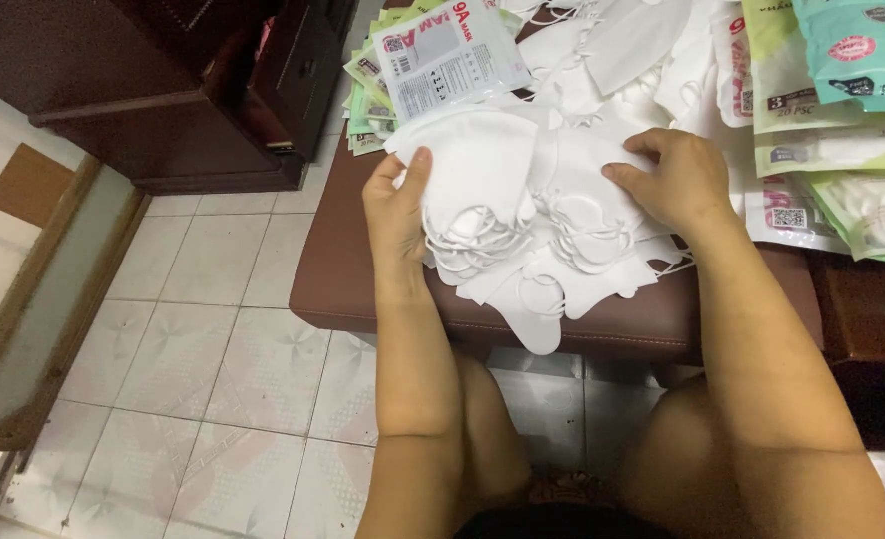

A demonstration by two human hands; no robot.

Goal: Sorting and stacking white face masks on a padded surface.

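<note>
A heap of white folded face masks [547,220] with ear loops lies on a brown padded bench [332,269]. My left hand [397,210] grips the left edge of a stack of these masks [477,170], thumb on top. Over on the other side, my right hand [667,180] rests flat on the pile, fingers pressing down on the masks. More loose white masks [622,50] are spread behind the heap.
Sealed mask packets [447,55] lie at the bench's far left, and more green and white packets [842,120] are piled at the right. A dark wooden cabinet [193,90] stands at the left over a tiled floor [213,349]. My knees are below the bench.
</note>
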